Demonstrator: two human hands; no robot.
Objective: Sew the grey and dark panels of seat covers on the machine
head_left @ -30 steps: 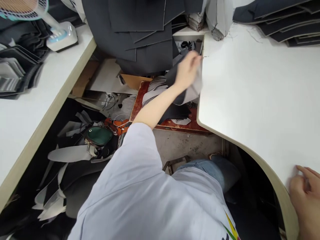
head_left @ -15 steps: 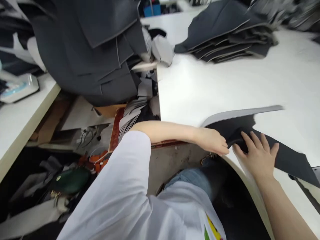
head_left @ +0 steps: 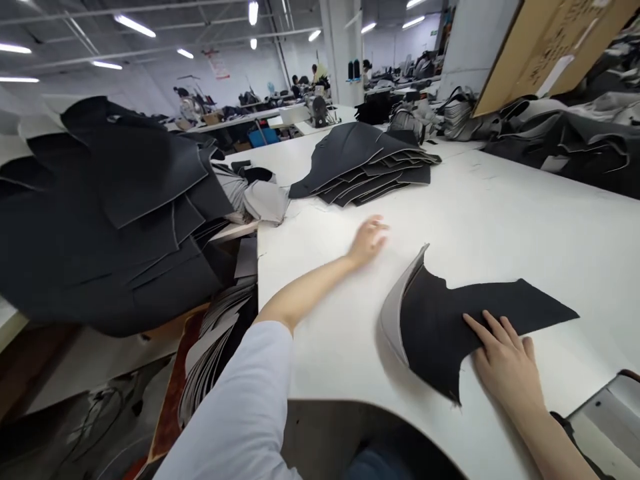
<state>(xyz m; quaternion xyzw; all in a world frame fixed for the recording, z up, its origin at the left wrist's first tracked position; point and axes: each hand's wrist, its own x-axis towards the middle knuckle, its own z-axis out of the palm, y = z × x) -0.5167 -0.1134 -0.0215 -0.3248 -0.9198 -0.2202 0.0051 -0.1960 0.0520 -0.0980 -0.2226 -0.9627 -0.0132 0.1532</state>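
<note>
A cut piece of dark fabric (head_left: 435, 327) lies on the white tabletop, its left edge curled up to show a light grey underside. My right hand (head_left: 510, 370) rests on its near edge with fingers spread and pressing lightly. My left hand (head_left: 367, 241) is stretched forward over the table, slightly blurred, fingers loosely apart and bent, holding nothing. Beyond it lies a stack of similar dark fabric pieces (head_left: 365, 160), and my left hand is apart from that stack.
A large heap of dark panels (head_left: 125, 200) hangs at the left. Below it stand bundled grey-edged pieces (head_left: 215, 360). A sewing machine bed (head_left: 607, 420) sits at the lower right. More fabric (head_left: 565, 137) and a cardboard sheet (head_left: 535, 53) are at the far right.
My view has lifted toward the room. My left hand has left the fabric's near edge and reached forward over the table. The piece now lies flatter, with my right hand still on it.
</note>
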